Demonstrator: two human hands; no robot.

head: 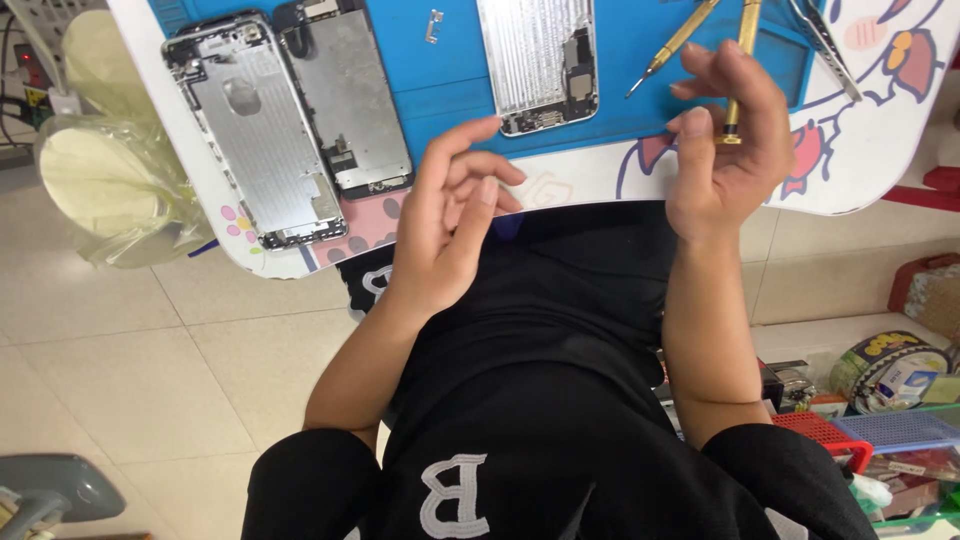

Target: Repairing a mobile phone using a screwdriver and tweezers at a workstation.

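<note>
A slim brass-coloured screwdriver stands nearly upright in the right hand, pinched between the thumb and the curled fingers so that the grip is closed on its shaft, with its lower end showing just under the thumb at the near edge of the worktop. The left hand hovers a little to the left and nearer the body, palm turned inward, fingers loosely spread and holding nothing, its fingertips just over the worktop's front edge. Beyond both hands lies a blue mat on the white worktop, which carries cartoon drawings along its rim. On the mat, between the two hands and farther away, rests an opened phone housing with bare silvery metal inside. To the left lie two more phone parts side by side, a grey screen assembly and a larger silver rear shell that hangs partly off the mat. A second screwdriver lies slanted on the mat near the right hand, and tweezers lie farther right. A small metal bracket sits on the mat between the phone parts
</note>
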